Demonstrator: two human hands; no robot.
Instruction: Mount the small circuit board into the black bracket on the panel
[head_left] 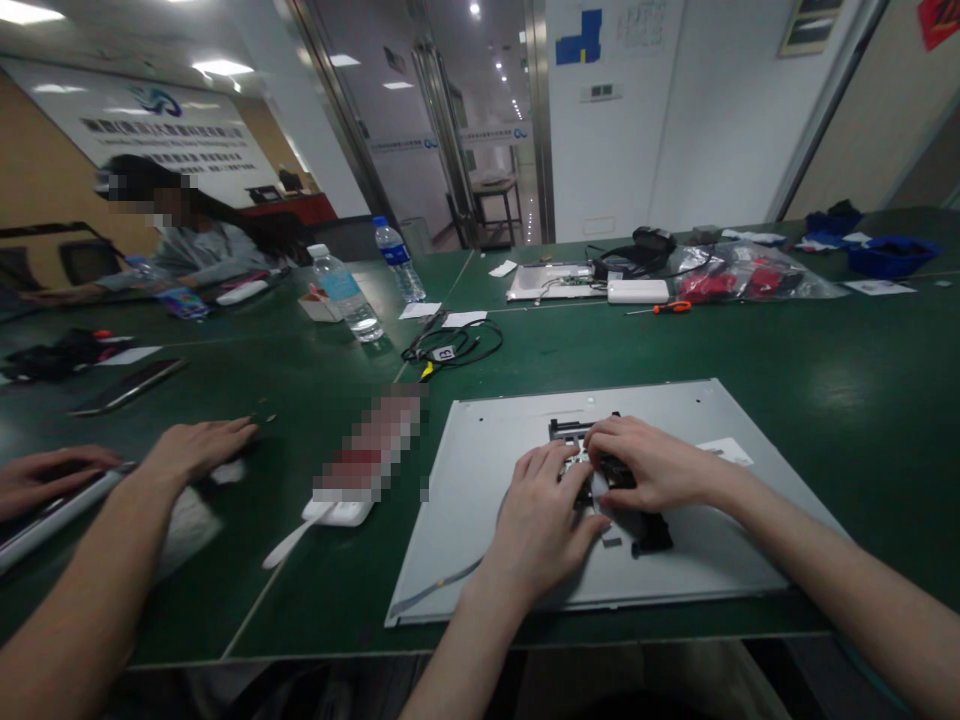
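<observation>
1. Watching my hands meet over the black assembly (654,537) at mid-panel: left hand (536,510) comes in from its left, right hand (649,465) covers its right side, neither clearly nearer.
2. Fingers bent, tips close together at the assembly; can't tell whether they're clamped on anything.
3. Panel (469,470) lies flat by the bench's (750,345) near edge, long axis along that edge; assembly's axis mostly hidden.
4. Panel: pale, smooth, metal-looking, thin-rimmed. Assembly: dark, angular. Cable (450,578): grey, ribbon-like, slanting toward panel's near left corner.
</observation>
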